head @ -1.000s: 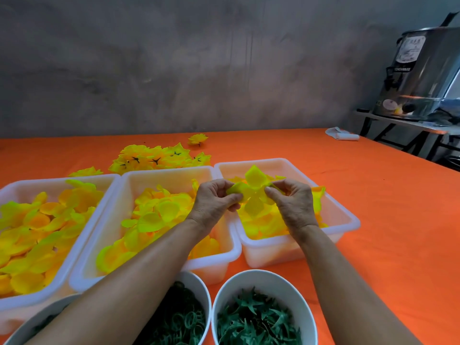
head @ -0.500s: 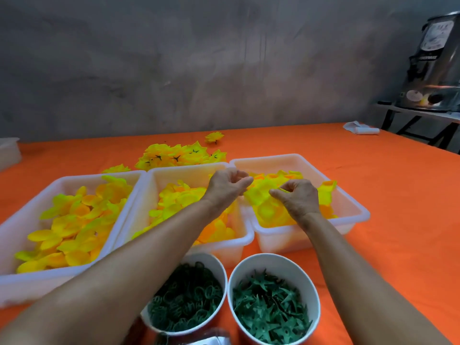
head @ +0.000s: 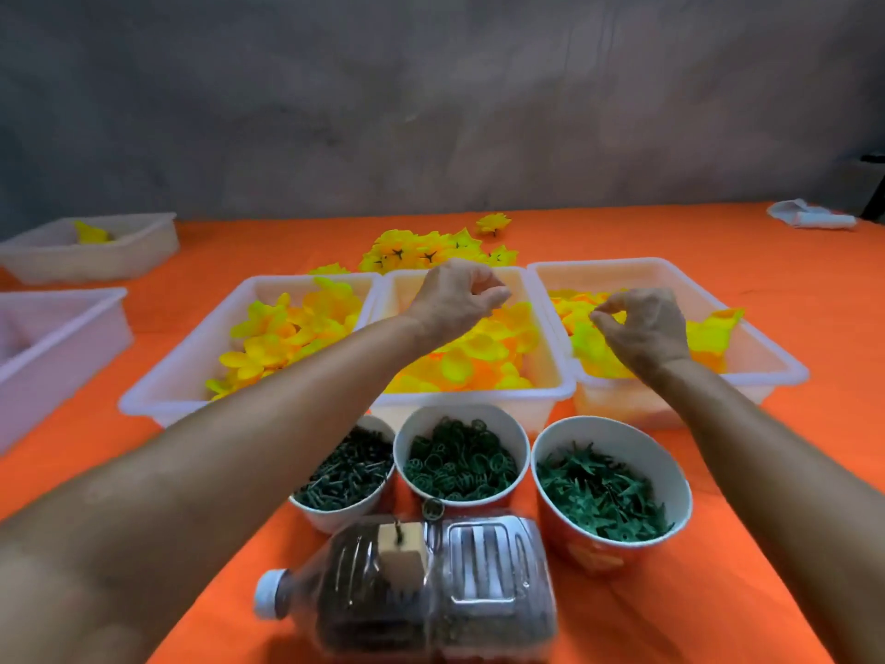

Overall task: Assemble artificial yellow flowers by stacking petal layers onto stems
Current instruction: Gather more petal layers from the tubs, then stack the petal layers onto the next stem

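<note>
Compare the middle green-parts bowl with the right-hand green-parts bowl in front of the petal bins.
The middle bowl holds small dark green ring-shaped pieces; the right bowl holds spiky, star-like green pieces. The middle bowl looks narrower across its rim; the right bowl looks wider. The middle bowl stands right against the centre petal bin; the right bowl sits nearer the camera, below the right bin. Both are white inside and upright on the orange cloth.
</note>
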`<state>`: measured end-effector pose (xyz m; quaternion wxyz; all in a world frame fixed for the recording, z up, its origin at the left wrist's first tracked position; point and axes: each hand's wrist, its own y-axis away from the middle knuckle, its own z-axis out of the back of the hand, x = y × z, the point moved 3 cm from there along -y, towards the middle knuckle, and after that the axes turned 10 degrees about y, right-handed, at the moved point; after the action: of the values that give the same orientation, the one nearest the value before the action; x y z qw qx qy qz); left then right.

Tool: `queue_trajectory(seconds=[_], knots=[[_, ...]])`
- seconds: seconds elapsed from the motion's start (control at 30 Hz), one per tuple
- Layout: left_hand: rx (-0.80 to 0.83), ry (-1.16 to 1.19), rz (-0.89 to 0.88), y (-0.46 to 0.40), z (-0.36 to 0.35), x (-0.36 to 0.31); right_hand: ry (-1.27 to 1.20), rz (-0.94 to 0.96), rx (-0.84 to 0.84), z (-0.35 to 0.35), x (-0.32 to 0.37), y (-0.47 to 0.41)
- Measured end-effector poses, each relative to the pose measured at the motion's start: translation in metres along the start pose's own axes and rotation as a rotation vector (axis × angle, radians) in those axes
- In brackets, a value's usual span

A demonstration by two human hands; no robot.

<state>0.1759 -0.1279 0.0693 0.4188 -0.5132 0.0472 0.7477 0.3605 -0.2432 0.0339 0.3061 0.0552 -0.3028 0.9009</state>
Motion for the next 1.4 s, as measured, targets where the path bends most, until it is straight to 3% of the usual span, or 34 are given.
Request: queue_trajectory(seconds=[0.17,0.37,0.63,0.9,1.1,1.3,1.4], knots=[[-0.025,0.067,0.054,0.025,0.027,-0.001,-0.182,0.122,-0.041,0.018,0.044,0.025],[-0.055,0.062,0.071,0.066,0.060,0.004,-0.375,0.230,0.282,0.012,0.080,0.055],[0.145,-0.355,0.112,0.128,0.092,0.040,-0.432,0.202,0.489,0.000,0.096,0.078],[0.282,-0.624,0.167,0.158,0.082,0.064,-0.370,0.188,0.479,0.002,0.103,0.084],[0.194,-0.593,0.189,0.165,0.069,0.069,-0.435,0.207,0.386,0.017,0.124,0.097],[0.073,-0.532,0.221,0.165,0.068,0.075,-0.512,0.247,0.405,0.022,0.143,0.117],[0.104,-0.520,0.230,0.165,0.068,0.077,-0.540,0.237,0.416,0.024,0.145,0.124]])
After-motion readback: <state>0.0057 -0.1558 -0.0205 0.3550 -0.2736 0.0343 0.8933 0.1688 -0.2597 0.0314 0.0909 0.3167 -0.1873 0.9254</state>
